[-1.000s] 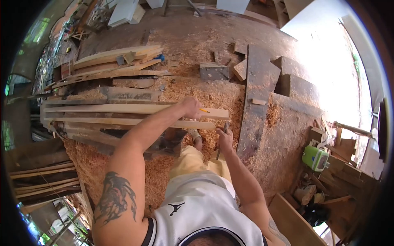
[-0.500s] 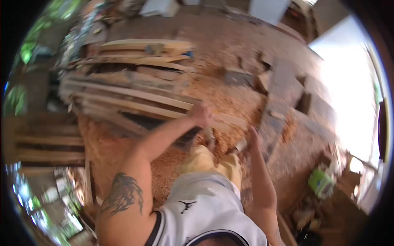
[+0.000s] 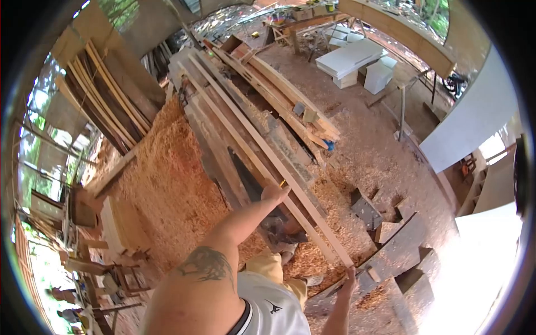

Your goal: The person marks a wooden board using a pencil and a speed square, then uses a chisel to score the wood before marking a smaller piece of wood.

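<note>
Two long, narrow wooden strips [image 3: 262, 144] run side by side from the upper left towards me over a bench-like stack of timber. My left hand [image 3: 275, 193] is closed at the strips, about two thirds of the way down. A small yellow thing [image 3: 283, 183] sticks out of its fingers; its kind is too small to make out. At the near end of the right-hand strip, my right hand [image 3: 349, 279] has its fingers closed on the wood tip, partly hidden by the angle. Wood shavings [image 3: 329, 195] lie around and under the strips.
Beyond the strips lie more planks [image 3: 290, 92]. Dark wooden blocks [image 3: 365, 209] and a thick board [image 3: 391, 245] rest on the ground at right. White panels [image 3: 352, 58] stand at the back; curved boards [image 3: 106, 95] lean at left. Shavings heap [image 3: 162, 167] beside the bench.
The view has swung and sharpened, now showing more of the workshop at the far end. My right hand, apart from the strips before, is now at one strip's near end.
</note>
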`<state>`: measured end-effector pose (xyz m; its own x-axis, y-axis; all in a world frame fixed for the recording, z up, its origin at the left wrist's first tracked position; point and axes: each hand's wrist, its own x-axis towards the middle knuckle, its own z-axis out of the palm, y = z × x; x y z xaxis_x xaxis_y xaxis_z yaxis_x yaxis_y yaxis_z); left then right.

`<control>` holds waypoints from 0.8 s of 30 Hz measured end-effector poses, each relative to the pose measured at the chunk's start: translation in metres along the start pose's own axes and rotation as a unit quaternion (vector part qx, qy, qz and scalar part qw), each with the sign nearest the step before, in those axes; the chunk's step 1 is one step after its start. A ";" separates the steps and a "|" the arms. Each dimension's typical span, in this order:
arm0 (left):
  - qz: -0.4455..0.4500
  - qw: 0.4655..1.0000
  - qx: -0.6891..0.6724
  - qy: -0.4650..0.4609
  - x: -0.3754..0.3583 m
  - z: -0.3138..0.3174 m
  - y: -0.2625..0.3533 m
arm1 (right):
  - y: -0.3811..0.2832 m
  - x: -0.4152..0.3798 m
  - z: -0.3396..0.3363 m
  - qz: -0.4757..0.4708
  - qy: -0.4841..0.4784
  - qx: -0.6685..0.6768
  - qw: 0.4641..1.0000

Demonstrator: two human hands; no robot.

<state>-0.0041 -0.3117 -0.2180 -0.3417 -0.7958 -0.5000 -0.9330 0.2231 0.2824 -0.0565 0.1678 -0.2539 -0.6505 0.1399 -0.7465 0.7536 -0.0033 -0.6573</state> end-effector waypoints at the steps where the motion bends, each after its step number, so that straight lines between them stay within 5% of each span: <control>1: -0.010 1.000 -0.005 -0.018 0.004 -0.002 0.000 | 0.000 0.000 0.002 -0.009 -0.010 -0.016 1.000; 8: -0.071 0.995 -0.067 0.016 0.017 0.007 -0.005 | 0.007 0.016 0.003 -0.010 0.002 -0.010 1.000; 19: -0.034 0.999 -0.036 0.000 0.094 -0.042 -0.019 | -0.012 0.004 0.020 0.014 0.025 -0.014 0.999; 21: -0.069 0.996 -0.057 0.030 0.113 -0.062 -0.019 | -0.013 0.000 0.022 0.015 0.024 -0.016 0.999; 24: -0.085 0.969 -0.083 0.215 0.138 -0.083 -0.023 | -0.003 0.014 0.017 -0.007 0.018 -0.011 1.000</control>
<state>-0.0206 -0.4731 -0.2258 -0.0721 -0.9822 -0.1734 -0.9283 0.0025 0.3718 -0.0689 0.1531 -0.2640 -0.6578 0.1747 -0.7327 0.7463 0.0202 -0.6653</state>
